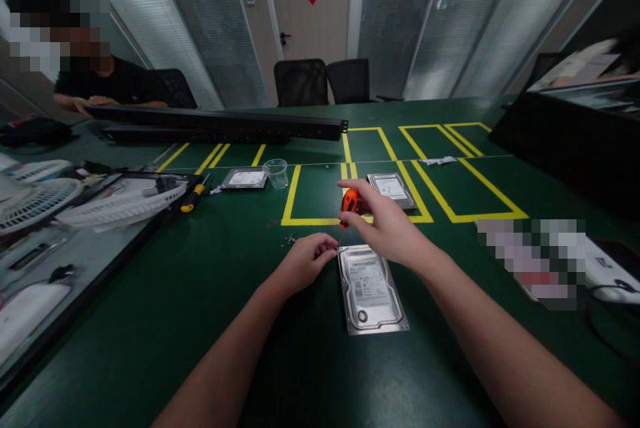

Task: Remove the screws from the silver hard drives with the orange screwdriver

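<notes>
My right hand (383, 221) is closed around the handle of a small orange and black screwdriver (349, 201). The thin shaft points down at the far left corner of a silver hard drive (369, 289), which lies flat with its label up. Beside that corner, my left hand (311, 258) has its fingertips pinched together near the screwdriver's tip. Whether they hold a screw or the drive's edge is too small to tell. Several tiny screws (289, 239) lie loose on the green table (240, 355), left of my left hand.
Beyond my hands lie a second hard drive (393, 190), a third drive (245, 179), a clear plastic cup (277, 173) and a yellow-black screwdriver (195, 195). Long black power strips (225, 123) cross the back. Fan parts (120, 205) are left; a phone-like blurred object (530, 258) is right.
</notes>
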Demonstrator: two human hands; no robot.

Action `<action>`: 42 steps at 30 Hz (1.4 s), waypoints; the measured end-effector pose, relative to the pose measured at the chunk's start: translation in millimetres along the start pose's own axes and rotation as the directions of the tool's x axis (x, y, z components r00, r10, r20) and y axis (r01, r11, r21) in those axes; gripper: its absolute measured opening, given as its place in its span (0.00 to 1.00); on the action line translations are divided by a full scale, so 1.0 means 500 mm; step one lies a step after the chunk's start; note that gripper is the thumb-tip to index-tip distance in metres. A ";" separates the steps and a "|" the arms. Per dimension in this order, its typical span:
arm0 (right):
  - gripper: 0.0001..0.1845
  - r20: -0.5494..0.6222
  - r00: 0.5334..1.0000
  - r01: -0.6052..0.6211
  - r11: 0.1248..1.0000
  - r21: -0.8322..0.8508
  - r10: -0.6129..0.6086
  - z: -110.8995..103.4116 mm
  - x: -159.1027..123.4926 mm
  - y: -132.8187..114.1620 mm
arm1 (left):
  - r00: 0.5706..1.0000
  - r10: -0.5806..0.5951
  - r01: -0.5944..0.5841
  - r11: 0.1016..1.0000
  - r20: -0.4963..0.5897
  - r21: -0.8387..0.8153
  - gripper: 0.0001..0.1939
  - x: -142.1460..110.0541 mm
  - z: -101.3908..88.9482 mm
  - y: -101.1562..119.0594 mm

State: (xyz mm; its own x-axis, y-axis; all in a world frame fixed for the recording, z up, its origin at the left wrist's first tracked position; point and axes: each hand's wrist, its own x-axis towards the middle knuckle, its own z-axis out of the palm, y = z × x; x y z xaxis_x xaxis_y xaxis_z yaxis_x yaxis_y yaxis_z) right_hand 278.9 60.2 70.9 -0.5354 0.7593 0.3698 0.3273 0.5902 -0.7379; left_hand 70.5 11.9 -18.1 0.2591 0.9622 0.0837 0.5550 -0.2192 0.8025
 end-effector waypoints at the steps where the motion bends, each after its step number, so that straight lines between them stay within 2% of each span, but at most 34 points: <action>1: 0.24 0.000 1.000 0.023 0.999 0.028 -0.023 0.002 0.000 0.000 | 1.000 -0.003 0.003 1.000 0.002 0.002 0.06 0.000 0.000 0.001; 3: 0.22 0.001 0.998 0.054 0.985 0.161 -0.055 0.009 0.001 0.002 | 1.000 -0.009 0.009 1.000 0.007 0.007 0.07 0.000 -0.001 0.002; 6: 0.20 0.015 1.000 0.016 0.891 0.454 -0.026 0.026 0.004 0.011 | 1.000 -0.013 0.012 1.000 0.006 0.015 0.07 -0.001 0.000 0.003; 9: 0.15 0.019 1.000 -0.026 0.810 0.585 0.018 0.042 0.007 0.020 | 1.000 -0.009 0.009 1.000 0.006 0.003 0.07 -0.001 0.000 0.002; 13: 0.20 -0.026 0.998 -0.031 0.774 0.632 0.061 0.050 0.011 0.018 | 1.000 -0.006 0.006 1.000 0.010 0.000 0.07 -0.002 0.000 -0.002; 17: 0.12 -0.063 0.995 -0.022 0.784 0.621 0.079 0.047 0.011 0.005 | 1.000 0.000 0.000 1.000 0.008 -0.001 0.07 -0.003 0.000 -0.006; 20: 0.10 -0.086 0.993 -0.006 0.740 0.672 0.085 0.047 0.010 0.003 | 1.000 0.006 -0.006 1.000 0.010 -0.002 0.07 -0.003 0.000 -0.006; 25: 0.11 -0.054 0.993 -0.033 0.706 0.708 0.101 0.055 0.010 0.009 | 1.000 0.008 -0.008 1.000 0.004 0.001 0.07 -0.003 -0.001 -0.002; 27: 0.15 -0.035 0.992 -0.058 0.688 0.724 0.121 0.057 0.009 0.004 | 1.000 0.006 -0.006 1.000 0.003 0.002 0.07 -0.003 -0.001 -0.001; 29: 0.19 -0.012 0.991 -0.078 0.641 0.764 0.135 0.058 0.007 -0.005 | 1.000 0.004 -0.004 1.000 0.002 0.001 0.07 -0.003 0.000 -0.001; 32: 0.18 0.009 0.991 -0.084 0.576 0.813 0.132 0.057 0.006 -0.016 | 1.000 0.008 -0.008 1.000 -0.001 0.000 0.07 -0.004 -0.001 0.000; 34: 0.17 0.020 0.991 -0.094 0.584 0.806 0.132 0.054 0.005 -0.020 | 1.000 0.015 -0.015 1.000 -0.005 0.003 0.07 -0.004 -0.001 0.001; 38: 0.14 0.038 0.992 -0.111 0.666 0.738 0.123 0.054 0.003 -0.020 | 1.000 0.013 -0.013 1.000 -0.003 0.009 0.07 -0.003 -0.001 0.003; 42: 0.09 0.001 0.993 -0.071 0.608 0.791 0.114 0.067 0.002 -0.015 | 1.000 0.019 -0.019 1.000 -0.012 0.013 0.07 -0.003 0.000 0.002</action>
State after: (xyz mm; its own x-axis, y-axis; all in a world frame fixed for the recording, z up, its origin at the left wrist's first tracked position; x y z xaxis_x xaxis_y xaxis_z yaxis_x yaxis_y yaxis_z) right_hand 249.8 47.6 57.7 -0.4955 0.8214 0.2826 -0.3788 0.0884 -0.9212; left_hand 70.5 10.5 -17.6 0.2601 0.9598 0.1056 0.5603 -0.2391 0.7931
